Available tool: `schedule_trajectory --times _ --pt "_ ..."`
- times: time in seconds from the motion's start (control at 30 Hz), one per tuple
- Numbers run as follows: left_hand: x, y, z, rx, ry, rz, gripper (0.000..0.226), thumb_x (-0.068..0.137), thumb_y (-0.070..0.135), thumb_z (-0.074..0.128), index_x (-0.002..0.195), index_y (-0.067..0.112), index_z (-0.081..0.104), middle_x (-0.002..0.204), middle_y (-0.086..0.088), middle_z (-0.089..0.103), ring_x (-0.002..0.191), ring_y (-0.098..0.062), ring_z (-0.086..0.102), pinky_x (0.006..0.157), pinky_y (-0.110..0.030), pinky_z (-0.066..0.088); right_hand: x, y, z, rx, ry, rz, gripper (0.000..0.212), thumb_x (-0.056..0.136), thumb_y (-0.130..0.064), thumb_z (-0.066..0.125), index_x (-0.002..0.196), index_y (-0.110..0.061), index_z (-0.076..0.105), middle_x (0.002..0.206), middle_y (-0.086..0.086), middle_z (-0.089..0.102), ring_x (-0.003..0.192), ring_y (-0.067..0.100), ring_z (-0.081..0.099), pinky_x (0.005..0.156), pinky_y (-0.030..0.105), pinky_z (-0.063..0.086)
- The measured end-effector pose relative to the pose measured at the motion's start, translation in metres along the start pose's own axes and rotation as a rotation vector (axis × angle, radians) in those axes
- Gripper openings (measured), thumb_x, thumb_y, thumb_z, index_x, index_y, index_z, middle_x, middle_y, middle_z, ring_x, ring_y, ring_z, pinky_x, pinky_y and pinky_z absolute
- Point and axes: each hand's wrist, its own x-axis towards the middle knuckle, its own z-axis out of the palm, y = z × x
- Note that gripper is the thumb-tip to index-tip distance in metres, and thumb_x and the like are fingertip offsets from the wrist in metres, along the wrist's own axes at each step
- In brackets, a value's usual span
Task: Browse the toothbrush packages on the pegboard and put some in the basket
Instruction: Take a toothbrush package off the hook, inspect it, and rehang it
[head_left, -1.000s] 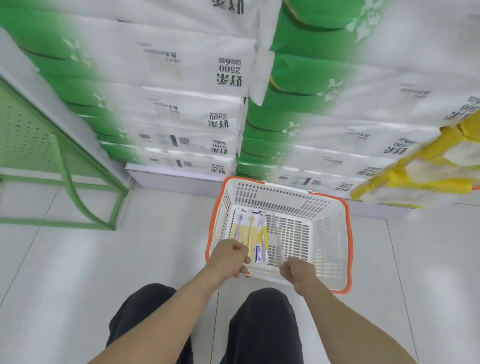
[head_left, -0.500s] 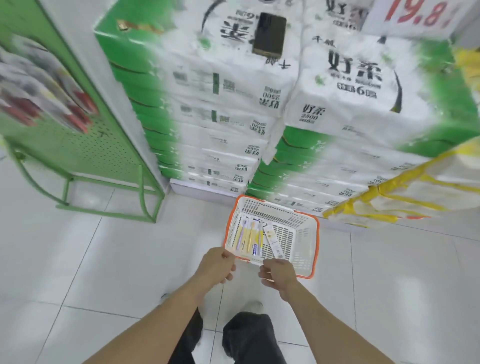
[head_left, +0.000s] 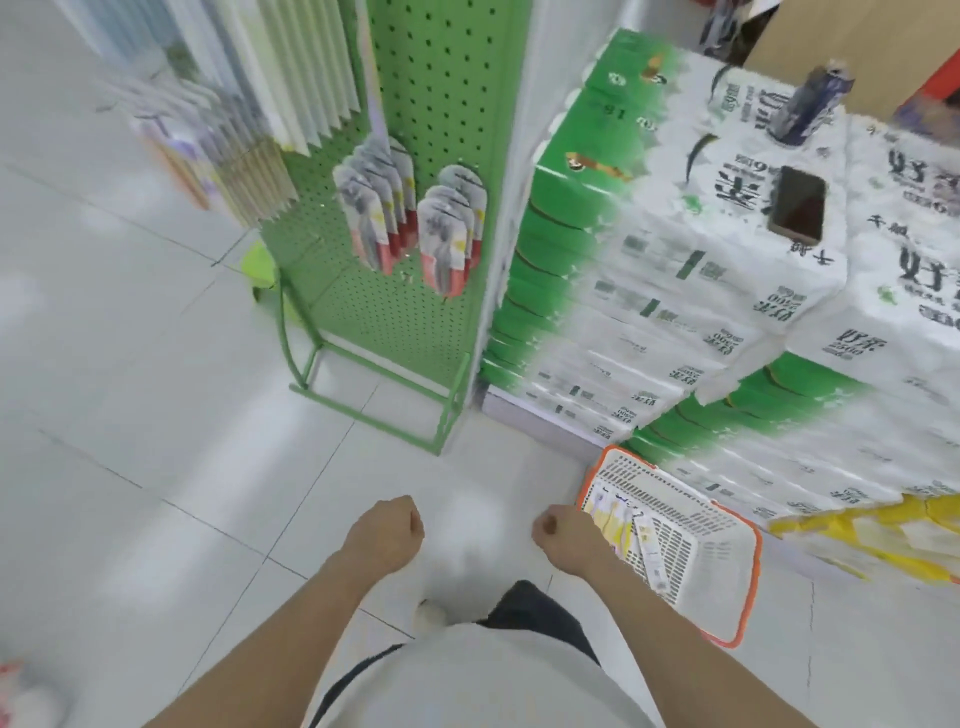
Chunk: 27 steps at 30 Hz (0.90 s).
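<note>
Landmark: green pegboard (head_left: 415, 322), a free-standing rack on a white tiled floor (head_left: 156, 415).

- Toothbrush packages on pegboard (head_left: 452, 234): two hanging bunches, grey-and-red cards, side by side on the pegboard's face, about mid-height. Taller pale packs hang in rows on the pegboard's upper left. Print too blurred to read.
- Basket (head_left: 748, 587): white mesh with orange rim, on the floor to the lower right of the pegboard, touching the foot of the tissue stack.
- Toothbrush packages in basket (head_left: 615, 519): several, yellow and white, lying flat at the basket's near-left end, one long pack angled beside them.
- Tissue stack (head_left: 675, 322): green-and-white wrapped bales, directly right of the pegboard, piled high.
- Phone (head_left: 797, 205): dark, lying flat on top of the tissue stack.
- Can (head_left: 808, 104): dark, standing on the stack beyond the phone.
- Yellow pack (head_left: 883, 540): right of the basket, at the stack's foot.
- Left hand (head_left: 387, 535): below the pegboard, over bare floor, fingers curled into a loose fist, holding nothing.
- Right hand (head_left: 569, 535): just left of the basket, fingers curled in, holding nothing; apart from the left hand.
</note>
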Motion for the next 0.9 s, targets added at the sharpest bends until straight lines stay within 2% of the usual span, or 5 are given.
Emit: schedule_trajectory --times 0.1,0.3,0.6,0.77,0.9 --pt "0.007 -0.041 -0.031 0.031 0.006 -0.040 0.023 0.100 0.024 0.039 0.106 0.015 0.059 0.101 -0.003 0.067 0.087 -0.023 0.064 0.067 -0.028 0.045 0.017 -0.069 0.010 -0.111 -0.051 -0.085 0.011 0.095 -0.024 0.055 0.093 -0.020 0.065 0.096 -0.005 0.068 0.098 0.020 0.065 0.083 0.027 0.049" --pt "0.048 -0.113 -0.106 0.054 0.054 -0.074 0.026 0.101 0.025 0.038 0.112 0.013 0.058 0.100 -0.001 0.061 0.086 -0.021 0.058 0.071 -0.029 0.045 0.063 -0.202 0.034 -0.267 -0.112 -0.196 0.027 0.097 -0.030 0.053 0.119 -0.020 0.065 0.121 -0.002 0.066 0.111 0.021 0.062 0.093 0.031 0.051" --pt "0.123 -0.194 -0.260 0.112 0.118 -0.019 0.027 0.103 0.026 0.039 0.117 0.009 0.055 0.095 -0.002 0.058 0.081 -0.021 0.054 0.070 -0.030 0.043 0.132 -0.386 0.063 -0.326 -0.118 -0.307 0.034 0.099 -0.033 0.051 0.129 -0.019 0.061 0.126 0.001 0.066 0.113 0.022 0.062 0.087 0.029 0.047" --pt "0.166 -0.208 -0.338 0.158 0.173 0.085 0.026 0.102 0.026 0.041 0.118 0.011 0.057 0.109 -0.007 0.066 0.092 -0.026 0.062 0.077 -0.033 0.049 0.161 -0.463 0.055 -0.283 -0.011 -0.317 0.035 0.100 -0.034 0.053 0.130 -0.018 0.061 0.125 0.002 0.067 0.113 0.023 0.062 0.089 0.030 0.049" --pt "0.208 -0.229 -0.390 0.171 0.207 0.177 0.023 0.100 0.025 0.043 0.111 0.014 0.059 0.109 -0.005 0.067 0.099 -0.026 0.063 0.078 -0.032 0.050 0.184 -0.520 0.052 -0.195 0.104 -0.294 0.037 0.101 -0.032 0.052 0.132 -0.016 0.061 0.124 0.002 0.068 0.113 0.022 0.063 0.089 0.031 0.049"
